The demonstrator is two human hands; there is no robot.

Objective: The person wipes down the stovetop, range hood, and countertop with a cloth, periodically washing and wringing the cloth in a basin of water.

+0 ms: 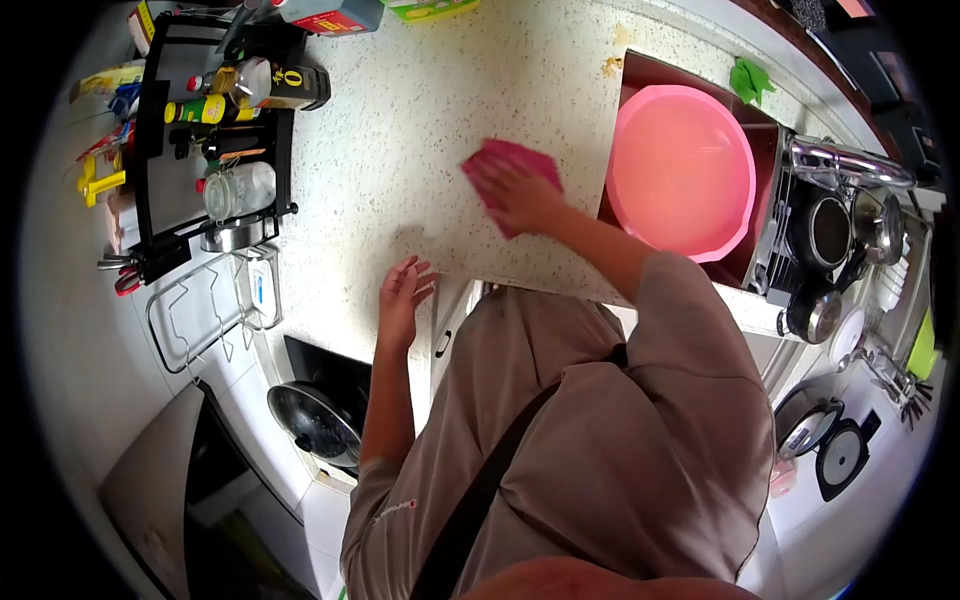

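My right hand (518,200) presses down on a dark pink cloth (530,159) that lies on the speckled white countertop (380,150). Parts of the cloth stick out around the fingers, which look slightly blurred. At the counter's front edge, my left hand (402,293) is raised with loosely curled fingers apart, and nothing is in it. To the right of the cloth, a large pink basin (682,180) sits in the sink (640,75).
A black rack (150,170) with bottles and a glass jar (240,191) stands left. Below it, a lidded pan (314,422) rests on the dark stove. Pots (822,232) crowd the right side beyond the faucet (850,165). A green cloth (750,80) lies behind the sink.
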